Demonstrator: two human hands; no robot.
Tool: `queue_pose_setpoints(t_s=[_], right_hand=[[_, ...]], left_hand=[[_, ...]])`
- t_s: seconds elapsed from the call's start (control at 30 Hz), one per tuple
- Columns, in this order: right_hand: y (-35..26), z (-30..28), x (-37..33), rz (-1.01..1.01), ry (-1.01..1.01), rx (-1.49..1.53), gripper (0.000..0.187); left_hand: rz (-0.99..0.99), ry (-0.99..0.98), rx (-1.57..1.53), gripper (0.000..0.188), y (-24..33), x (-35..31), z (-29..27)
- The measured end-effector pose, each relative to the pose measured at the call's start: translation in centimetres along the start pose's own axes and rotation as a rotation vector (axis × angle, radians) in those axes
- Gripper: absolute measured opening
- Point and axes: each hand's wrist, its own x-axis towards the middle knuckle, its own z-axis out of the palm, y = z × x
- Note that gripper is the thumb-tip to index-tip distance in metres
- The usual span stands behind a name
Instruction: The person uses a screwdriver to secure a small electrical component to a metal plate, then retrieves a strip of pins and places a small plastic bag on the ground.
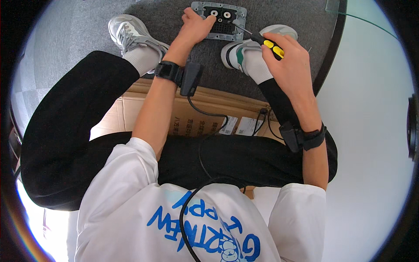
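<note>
Seated on a cardboard box (205, 109), leaning forward over the floor; view looks straight down past the knees. The work piece, a grey metal floor socket plate (219, 21), lies on dark grey carpet (279, 13) at 12 o'clock of the picture, between the two white trainers, the left shoe (131, 35) at about 11 o'clock of it and the right shoe (248, 50) just below its lower right corner. Left hand (195, 27) rests on the plate's left edge, fingers curled down over the rim and pressing it flat; the fingertips themselves are hidden under the knuckles. Right hand (290, 61) is closed in a full fist around the yellow-and-black handle of a screwdriver (262, 41), shaft slanting up toward 10 o'clock, tip meeting the plate near its right side beside the round openings. Whether the tip is seated in a screw head is too small to tell. Both wrists wear black strapped devices with cables trailing back to the torso. Judgement on doing this well: the shaft stands at a low slant, so the tip is likely to ride out of the slot; lifting the handle to bring the shaft nearer square to the plate would help, with steady downward push while turning. The left hand should keep its weight on the plate so it does not spin on the carpet, thumb clear of the blade's path. Watch the cable by the right wrist for snagging.
</note>
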Motion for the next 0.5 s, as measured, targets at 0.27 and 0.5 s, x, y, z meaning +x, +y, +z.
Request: queue_pose_setpoints(t_s=[0.27,0.5], right_hand=[[-1.0,-0.8,1.8,0.127,-0.162,-0.056,0.026],[-2.1,-0.8,8.2,0.073,-0.315,-0.267,0.025]], left_hand=[[-0.014,0.016,0.003,0.106,0.0,0.0,0.3],[0.014,0.035,-0.012,0.104,-0.4,0.3,0.6]])
